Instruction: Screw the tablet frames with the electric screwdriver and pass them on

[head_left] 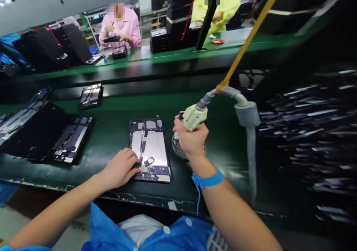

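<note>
From the head camera, an opened tablet chassis (150, 150) lies flat on the green bench (223, 147), its long side running away from the person, bare metal plate and a thin ribbon showing inside; the left hand (121, 168) rests palm down at the chassis's near left corner, fingers spread and flat, fingertips touching the dark lower frame beside a small black part, so this grip is open and has hold of nothing; the right hand (191, 139) is closed round the pale body of an electric screwdriver (193, 117), which hangs from a grey hose (247, 113) and a yellow cable (251, 35) leading up and to the right; that grip sits just right of the chassis's upper right corner, above a round mesh dish (178, 150) that lies touching or just beside the chassis's right edge, and the tool's tip is hidden behind the hand; a blue wrist strap (208, 180) circles the right forearm; to the left, well apart from both hands, more opened chassis (72, 139) lie on a black tray, with another single one (90, 96) farther back; across the line a person in a pink coat (122, 26) holds a dark device.
</note>
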Motion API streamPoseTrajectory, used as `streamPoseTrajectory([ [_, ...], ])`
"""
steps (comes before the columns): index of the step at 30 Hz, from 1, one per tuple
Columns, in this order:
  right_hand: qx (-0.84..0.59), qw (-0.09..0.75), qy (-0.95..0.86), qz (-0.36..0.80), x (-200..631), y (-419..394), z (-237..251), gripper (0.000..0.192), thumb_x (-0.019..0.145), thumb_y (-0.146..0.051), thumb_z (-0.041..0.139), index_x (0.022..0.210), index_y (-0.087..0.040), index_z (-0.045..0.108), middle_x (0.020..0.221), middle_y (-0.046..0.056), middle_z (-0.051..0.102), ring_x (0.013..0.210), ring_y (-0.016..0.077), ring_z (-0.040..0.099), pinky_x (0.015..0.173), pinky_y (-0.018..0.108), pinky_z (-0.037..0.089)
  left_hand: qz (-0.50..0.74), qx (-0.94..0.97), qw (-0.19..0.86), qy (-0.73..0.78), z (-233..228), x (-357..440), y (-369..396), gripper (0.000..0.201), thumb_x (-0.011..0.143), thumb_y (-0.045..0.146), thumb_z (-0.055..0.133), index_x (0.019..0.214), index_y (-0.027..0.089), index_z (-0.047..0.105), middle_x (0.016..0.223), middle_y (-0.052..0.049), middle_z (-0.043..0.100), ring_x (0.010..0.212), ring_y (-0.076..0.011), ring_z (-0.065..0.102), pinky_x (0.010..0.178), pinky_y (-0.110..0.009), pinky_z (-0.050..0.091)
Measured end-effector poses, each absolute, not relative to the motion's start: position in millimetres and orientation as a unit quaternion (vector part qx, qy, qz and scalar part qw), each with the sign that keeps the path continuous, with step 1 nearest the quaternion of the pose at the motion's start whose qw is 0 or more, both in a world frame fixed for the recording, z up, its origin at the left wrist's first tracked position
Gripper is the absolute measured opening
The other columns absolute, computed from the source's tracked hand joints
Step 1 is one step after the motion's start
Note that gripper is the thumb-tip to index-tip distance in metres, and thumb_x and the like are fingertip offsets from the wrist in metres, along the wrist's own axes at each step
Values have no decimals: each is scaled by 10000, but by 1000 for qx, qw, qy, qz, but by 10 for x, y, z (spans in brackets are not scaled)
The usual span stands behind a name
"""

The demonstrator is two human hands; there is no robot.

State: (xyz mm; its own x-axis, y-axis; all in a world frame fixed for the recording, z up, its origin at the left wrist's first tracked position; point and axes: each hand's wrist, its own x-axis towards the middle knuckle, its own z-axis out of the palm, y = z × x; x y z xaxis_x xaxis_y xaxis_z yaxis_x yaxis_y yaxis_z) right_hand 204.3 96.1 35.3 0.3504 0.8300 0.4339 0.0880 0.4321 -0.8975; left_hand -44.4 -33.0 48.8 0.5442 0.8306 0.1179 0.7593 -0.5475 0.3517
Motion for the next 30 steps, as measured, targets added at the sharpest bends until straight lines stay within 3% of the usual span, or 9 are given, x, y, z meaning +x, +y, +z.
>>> streamPoseTrajectory([
  [3, -453, 681, -503, 278, 2025, 925, 378, 264, 797, -373, 746, 972, -179, 709, 877, 64, 739, 769, 219, 714, 676, 350, 597, 206, 869, 117, 434, 361, -414, -394, 139, 1013, 255, 574, 1123, 227, 654, 1019, -90, 695, 947, -228, 635, 842, -382, 546],
  [7, -454, 672, -516, 278, 2007, 902, 372, 234, 808, -374, 734, 952, -195, 689, 838, 31, 711, 692, 177, 661, 653, 321, 573, 282, 876, 72, 384, 224, -272, -526, 199, 983, 213, 640, 1182, 211, 644, 998, -89, 700, 930, -218, 649, 829, -369, 568],
  [18, -449, 669, -522, 279, 2012, 900, 339, 212, 835, -366, 723, 962, -203, 674, 838, 18, 690, 670, 156, 609, 663, 333, 559, 303, 888, 5, 345, 15, -156, -615, 286, 912, 119, 724, 1184, 179, 658, 960, -81, 719, 909, -214, 661, 802, -363, 579],
  [21, -443, 676, -520, 276, 2030, 894, 358, 193, 837, -347, 726, 956, -202, 680, 846, 22, 697, 678, 158, 618, 678, 347, 569, 296, 881, 7, 368, -14, -183, -667, 264, 917, 149, 721, 1171, 209, 681, 1034, -95, 723, 1032, -254, 667, 927, -455, 569],
  [25, -425, 689, -516, 281, 2084, 900, 401, 174, 834, -329, 734, 946, -203, 691, 865, 30, 715, 730, 180, 668, 712, 370, 590, 271, 870, 15, 411, -58, -252, -688, 298, 964, 162, 635, 1233, 276, 695, 1193, -118, 702, 1263, -326, 597, 1106, -664, 425],
  [30, -414, 697, -517, 276, 2131, 935, 401, 172, 823, -302, 737, 963, -210, 699, 923, 43, 732, 813, 203, 708, 755, 397, 615, 262, 871, 47, 414, -55, -296, -273, 217, 989, 223, 636, 1183, 266, 724, 1206, -87, 700, 1262, -298, 607, 1119, -631, 424],
])
